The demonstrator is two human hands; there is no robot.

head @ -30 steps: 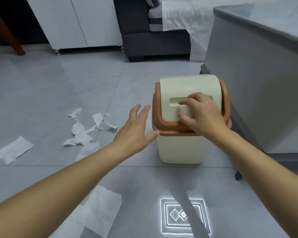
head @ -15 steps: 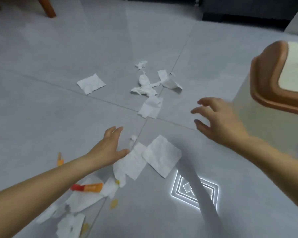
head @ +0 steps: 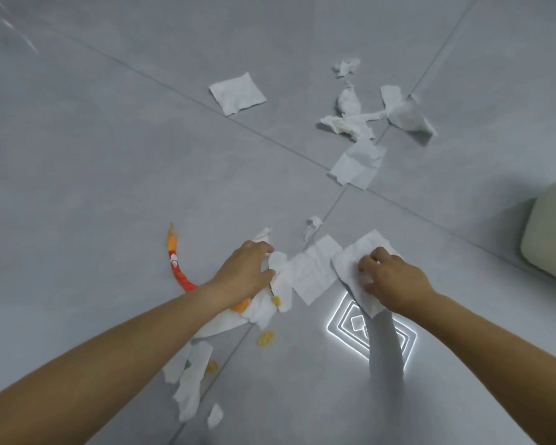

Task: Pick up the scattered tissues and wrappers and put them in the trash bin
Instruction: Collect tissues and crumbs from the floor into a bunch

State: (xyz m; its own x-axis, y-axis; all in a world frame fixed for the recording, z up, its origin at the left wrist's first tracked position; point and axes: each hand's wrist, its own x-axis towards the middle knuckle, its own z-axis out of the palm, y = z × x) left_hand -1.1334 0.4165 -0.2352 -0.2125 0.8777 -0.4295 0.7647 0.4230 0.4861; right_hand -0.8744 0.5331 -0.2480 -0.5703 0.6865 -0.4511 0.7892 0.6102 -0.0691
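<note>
White tissues lie scattered over the grey tiled floor. My right hand curls its fingers down on a flat tissue and bunches it. My left hand pinches the crumpled edge of a tissue that joins another flat tissue. An orange-red wrapper curves under my left wrist. Farther off lie a square tissue, a folded tissue and a crumpled pile. Only the cream trash bin's side shows, at the right edge.
Torn tissue strips and yellow scraps lie near my left forearm. A glowing square light pattern marks the floor below my right hand. Small tissue bits sit at the far top.
The view swung from the bin down to the floor. Both hands dropped from mid-air onto the tissues, and their fingers have closed on them.
</note>
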